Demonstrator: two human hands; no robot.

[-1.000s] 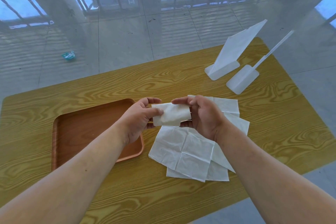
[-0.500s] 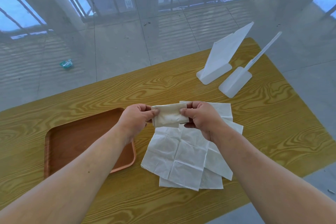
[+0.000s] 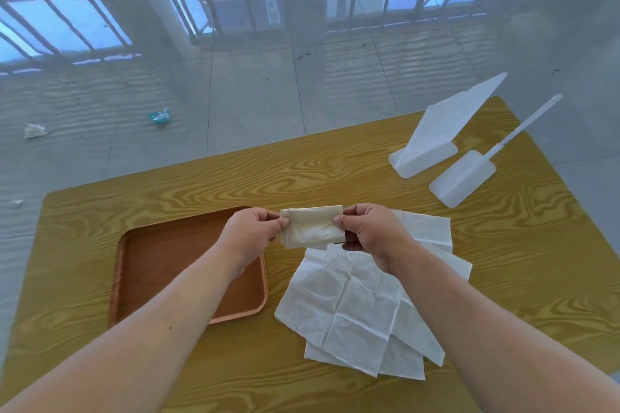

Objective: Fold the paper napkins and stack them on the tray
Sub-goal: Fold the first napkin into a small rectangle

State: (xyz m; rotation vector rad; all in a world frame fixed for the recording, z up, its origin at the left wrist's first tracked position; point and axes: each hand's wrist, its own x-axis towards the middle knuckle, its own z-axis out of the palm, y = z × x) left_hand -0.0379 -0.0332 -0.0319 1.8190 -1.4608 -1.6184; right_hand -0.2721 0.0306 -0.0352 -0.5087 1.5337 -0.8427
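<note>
Left hand: the left hand [image 3: 251, 234] is raised a little above the table, over the far right corner of the tray; its thumb and fingers pinch the left end of the folded napkin [image 3: 312, 227]
Right hand: the right hand [image 3: 372, 234] pinches the right end of the same napkin; the thumb lies on the near side and the other fingers curl behind the paper
Folded napkin: it is a narrow white band, stretched level between the two hands; it hangs in the air, touching neither the tray nor the table; how many layers it has I cannot tell
Napkin pile: the unfolded napkins [image 3: 355, 305] lie flat on the table just right of the tray; several square sheets overlap at different angles, each with crossing crease lines; the right forearm passes over the pile
Tray: the brown tray [image 3: 147, 265] sits on the left half of the table, with rounded corners and a low rim; the left forearm crosses above its right side
Table: the wooden table [image 3: 503, 271] has a yellow, strongly grained top
Far corner: two white plastic stands [image 3: 446, 137] are on the far right part of the table, well apart from the hands; one carries a broad tilted panel, the other a thin one
</note>
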